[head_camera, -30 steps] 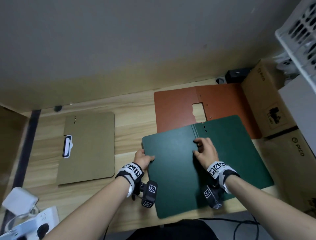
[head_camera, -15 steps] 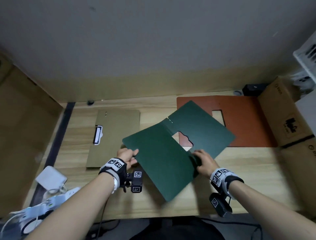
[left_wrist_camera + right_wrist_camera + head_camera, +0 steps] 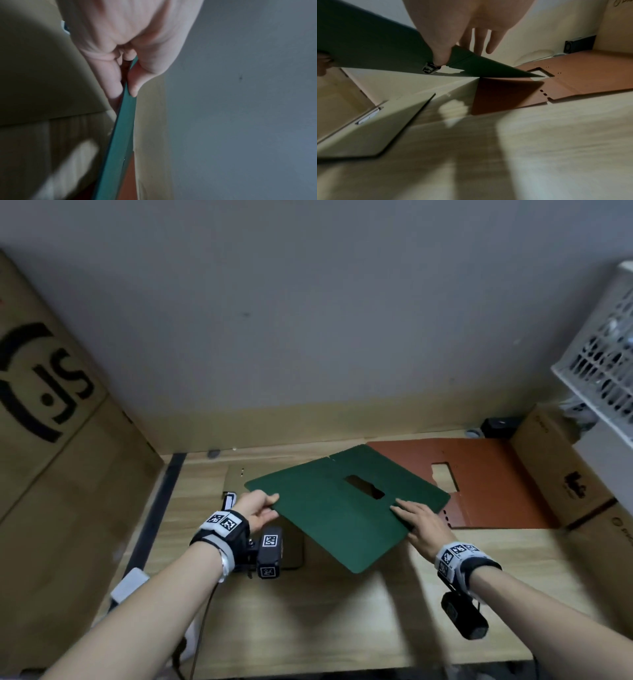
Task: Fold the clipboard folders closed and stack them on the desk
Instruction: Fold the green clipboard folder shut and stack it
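The green folder (image 3: 342, 508) is held open and lifted clear of the wooden worktop (image 3: 342, 621), spread flat at the centre of the head view with one corner dipping toward 6 o'clock and its window cut-out near the spine. The left hand (image 3: 255, 510) pinches the folder's 9 o'clock edge, thumb on the upper face and fingers (image 3: 112, 81) beneath, as the left wrist view shows plainly. The right hand (image 3: 423, 525) grips the edge at 3 o'clock: its fingers lie straight across the top, while the thumb (image 3: 440, 54) presses from underneath right beside the metal clip (image 3: 430, 68), so the cover is pinched between them. Below the left part of the green folder, at 9 o'clock, the tan folder (image 3: 236, 474) lies closed and flat on the worktop, its clip (image 3: 228, 501) showing just beside the left hand. At 2 o'clock the brown folder (image 3: 486, 484) lies opened flat on the worktop, its rectangular cut-out showing the wood beneath, with cardboard boxes (image 3: 561, 474) touching its far right edge.
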Motion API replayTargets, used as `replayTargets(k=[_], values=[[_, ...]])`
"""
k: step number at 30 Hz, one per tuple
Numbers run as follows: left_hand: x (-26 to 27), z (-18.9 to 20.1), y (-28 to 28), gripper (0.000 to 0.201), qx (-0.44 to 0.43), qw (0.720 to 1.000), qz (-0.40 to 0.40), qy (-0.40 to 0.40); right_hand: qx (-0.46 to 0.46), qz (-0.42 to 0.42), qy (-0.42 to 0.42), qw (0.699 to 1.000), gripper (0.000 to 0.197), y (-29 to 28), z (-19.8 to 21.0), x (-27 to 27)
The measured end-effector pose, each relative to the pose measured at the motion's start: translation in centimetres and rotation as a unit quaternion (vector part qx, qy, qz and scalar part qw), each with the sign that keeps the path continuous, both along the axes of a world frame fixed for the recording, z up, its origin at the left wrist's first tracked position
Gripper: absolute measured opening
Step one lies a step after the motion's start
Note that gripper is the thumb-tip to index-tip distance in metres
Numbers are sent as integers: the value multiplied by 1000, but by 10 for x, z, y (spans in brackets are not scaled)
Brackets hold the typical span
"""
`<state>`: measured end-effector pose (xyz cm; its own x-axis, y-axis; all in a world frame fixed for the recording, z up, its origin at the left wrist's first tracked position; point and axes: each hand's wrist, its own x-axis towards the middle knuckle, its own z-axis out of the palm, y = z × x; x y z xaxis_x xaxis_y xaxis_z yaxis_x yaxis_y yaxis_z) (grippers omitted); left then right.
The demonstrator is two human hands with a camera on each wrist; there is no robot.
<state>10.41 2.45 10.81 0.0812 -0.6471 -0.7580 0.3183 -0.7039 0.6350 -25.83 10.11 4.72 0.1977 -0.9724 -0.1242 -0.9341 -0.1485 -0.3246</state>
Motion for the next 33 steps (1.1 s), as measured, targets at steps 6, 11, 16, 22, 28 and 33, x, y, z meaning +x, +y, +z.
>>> replayTargets(k=[6, 11, 16, 22, 28, 33], values=[[6, 70, -12, 11, -106, 992, 49, 44, -142, -41, -119, 982, 34, -34, 62, 7], [6, 122, -20, 36, -220, 975, 28, 23, -248, -72, -213, 942, 9, -64, 151, 20], [5, 124, -27, 27, -229, 968, -33, -97, -252, -135, -258, 923, 15, -89, 197, 23], [-12, 89, -18, 71, -170, 955, -167, -178, -194, -121, -346, 910, 22, -88, 193, 26], [-16, 62, -22, 39, -265, 931, -130, -216, -157, -153, -370, 903, 23, -88, 170, 16], [-17, 69, -24, 59, -308, 899, -131, -284, -121, -194, -370, 900, 28, -94, 144, 6]])
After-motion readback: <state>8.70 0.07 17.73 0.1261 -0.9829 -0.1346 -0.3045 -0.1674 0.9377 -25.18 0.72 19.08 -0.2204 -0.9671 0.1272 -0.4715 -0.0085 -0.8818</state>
